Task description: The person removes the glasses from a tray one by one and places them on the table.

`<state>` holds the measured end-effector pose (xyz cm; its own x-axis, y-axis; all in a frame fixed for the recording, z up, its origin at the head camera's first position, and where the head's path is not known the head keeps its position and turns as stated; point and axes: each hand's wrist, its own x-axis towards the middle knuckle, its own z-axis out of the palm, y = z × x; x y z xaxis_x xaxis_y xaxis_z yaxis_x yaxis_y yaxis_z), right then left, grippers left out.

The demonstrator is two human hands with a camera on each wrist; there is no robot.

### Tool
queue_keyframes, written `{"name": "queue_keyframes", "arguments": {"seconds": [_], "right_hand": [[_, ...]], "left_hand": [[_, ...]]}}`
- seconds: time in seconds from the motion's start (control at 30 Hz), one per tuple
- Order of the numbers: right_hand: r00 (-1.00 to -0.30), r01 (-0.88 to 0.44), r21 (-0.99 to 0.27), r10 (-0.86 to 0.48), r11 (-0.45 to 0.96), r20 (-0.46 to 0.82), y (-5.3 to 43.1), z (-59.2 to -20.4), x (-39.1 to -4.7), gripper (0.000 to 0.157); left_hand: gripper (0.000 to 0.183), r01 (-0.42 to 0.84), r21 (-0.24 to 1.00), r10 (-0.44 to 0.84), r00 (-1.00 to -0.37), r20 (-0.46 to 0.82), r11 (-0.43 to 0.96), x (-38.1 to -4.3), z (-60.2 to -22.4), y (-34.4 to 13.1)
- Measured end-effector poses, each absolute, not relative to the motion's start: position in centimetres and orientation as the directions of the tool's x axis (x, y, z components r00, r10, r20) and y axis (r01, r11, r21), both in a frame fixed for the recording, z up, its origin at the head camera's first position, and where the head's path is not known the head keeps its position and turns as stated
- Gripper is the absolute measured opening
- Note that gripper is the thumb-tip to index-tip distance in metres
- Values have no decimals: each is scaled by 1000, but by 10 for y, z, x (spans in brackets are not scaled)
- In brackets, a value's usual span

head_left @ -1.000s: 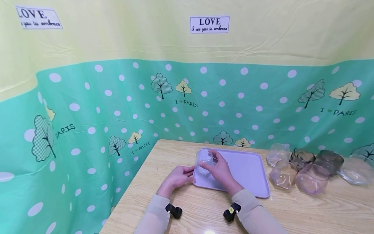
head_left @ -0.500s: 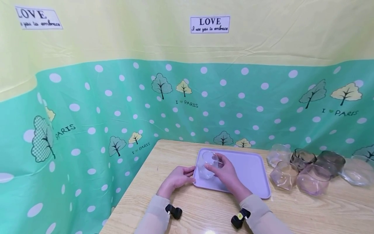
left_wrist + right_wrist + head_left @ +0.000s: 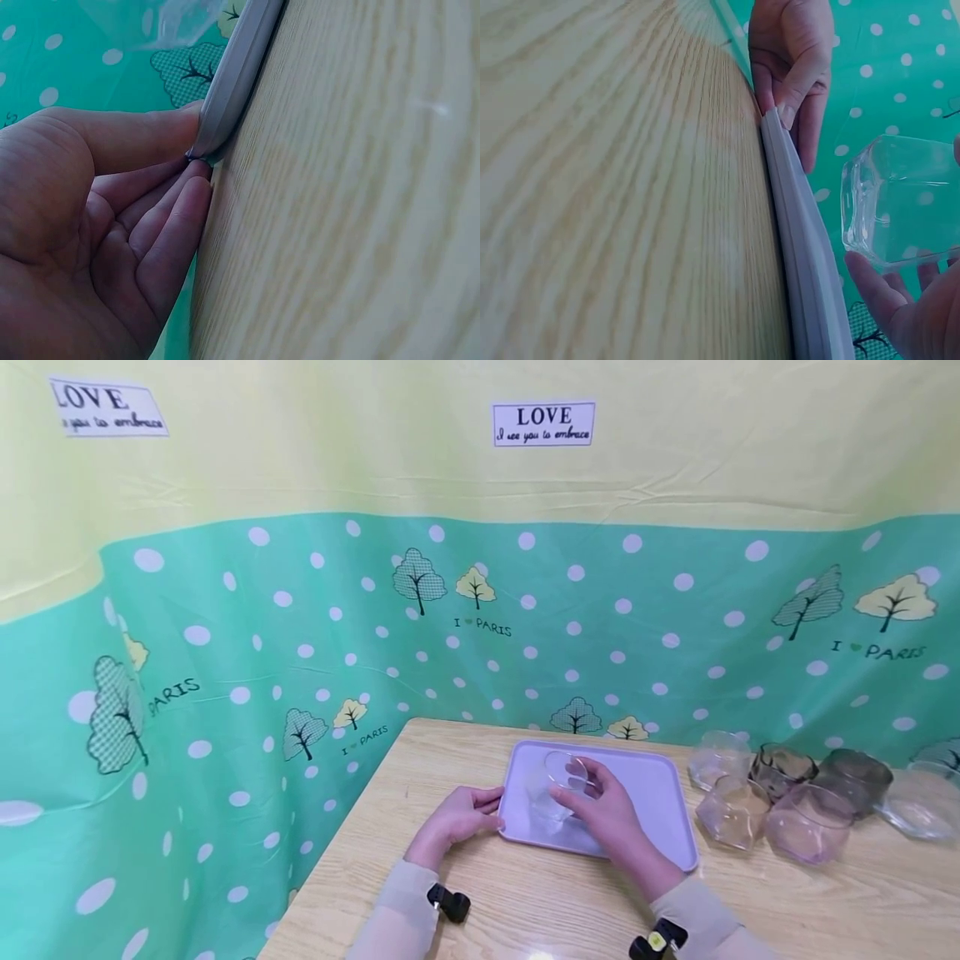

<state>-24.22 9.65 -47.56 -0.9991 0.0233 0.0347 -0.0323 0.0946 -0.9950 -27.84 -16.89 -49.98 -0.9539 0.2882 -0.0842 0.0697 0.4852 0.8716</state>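
A clear drinking glass [image 3: 551,797] is held by the right hand [image 3: 611,814], thumb and fingers round its right side. It stands over the left half of a lilac tray [image 3: 656,793], and in the right wrist view the glass [image 3: 900,199] shows a gap from the tray's edge [image 3: 802,240]. My left hand [image 3: 459,817] pinches the tray's left front corner. In the left wrist view the thumb of the left hand [image 3: 97,225] presses on the rim [image 3: 236,82], with fingertips beneath it at the table surface.
Several glasses stand right of the tray: a clear one [image 3: 717,762], dark ones [image 3: 855,781], an amber one [image 3: 733,814], a pink one [image 3: 810,827] and another clear one [image 3: 922,802]. The wooden table [image 3: 450,752] meets a green and yellow printed curtain [image 3: 247,710] behind.
The right hand has moved the clear glass rightward and a little toward the front, from the tray's left edge further over the tray. The left hand stays at the tray's corner.
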Motion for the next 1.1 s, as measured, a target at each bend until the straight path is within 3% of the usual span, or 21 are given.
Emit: {"name": "queue_keyframes", "arguments": {"seconds": [0.33,0.73,0.87,1.1], "right_hand": [[-998,-59,-993,11,104,61,127,-460,-221,76],[-988,-128,-964,58,234,145,186,-439,-191,89],[-981,-143,-936,81,323,178,210,-430,-180,86],[-965,-215,-924,75,317,250,257,-421,-161,77]], "left_hand": [[64,58,878,288,-953,-93,475,-280,-501,-167],[63,46,886,289,-952,-101,462,-280,-499,-164],[63,45,882,289,-952,-104,468,-279,-499,-165],[62,46,877,277,-956,-100,478,-278,-500,-171]]}}
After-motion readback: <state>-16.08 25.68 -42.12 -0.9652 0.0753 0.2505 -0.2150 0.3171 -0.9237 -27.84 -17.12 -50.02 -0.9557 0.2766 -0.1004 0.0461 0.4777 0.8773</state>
